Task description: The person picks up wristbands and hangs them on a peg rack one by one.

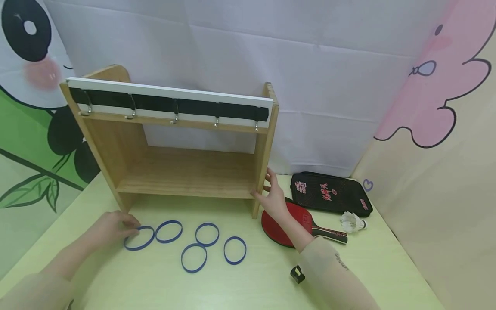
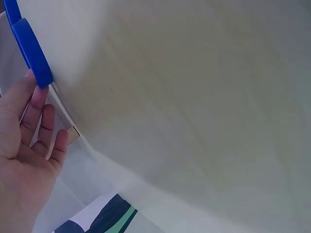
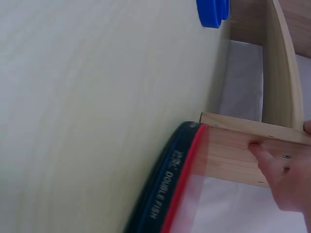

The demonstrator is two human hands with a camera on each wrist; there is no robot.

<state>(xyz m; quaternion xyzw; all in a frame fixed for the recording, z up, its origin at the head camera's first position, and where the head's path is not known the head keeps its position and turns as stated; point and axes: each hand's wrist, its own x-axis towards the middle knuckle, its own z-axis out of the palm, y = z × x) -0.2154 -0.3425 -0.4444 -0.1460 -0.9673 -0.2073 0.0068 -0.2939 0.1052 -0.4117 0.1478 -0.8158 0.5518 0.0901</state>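
My left hand [image 1: 112, 232] pinches the near-left edge of a blue ring [image 1: 136, 249] between thumb and finger. The left wrist view shows the same hand [image 2: 29, 141] under the blue band [image 2: 35, 56], its other fingers loosely bent. More blue rings [image 1: 169, 241] lie to the right on the table, two of them touching. My right hand [image 1: 277, 200] rests against the right side panel of a wooden rack [image 1: 186, 172]. In the right wrist view a fingertip of that hand [image 3: 286, 184] presses the panel [image 3: 233, 145]; the rest is cut off.
Metal hooks [image 1: 176, 116] hang along the rack's white and black front strip. Under my right forearm lies a red table tennis bat [image 1: 277, 226]. Behind it are a black case [image 1: 329, 193] and a shuttlecock [image 1: 351, 223]. A small black object [image 1: 297, 274] sits beside my right sleeve.
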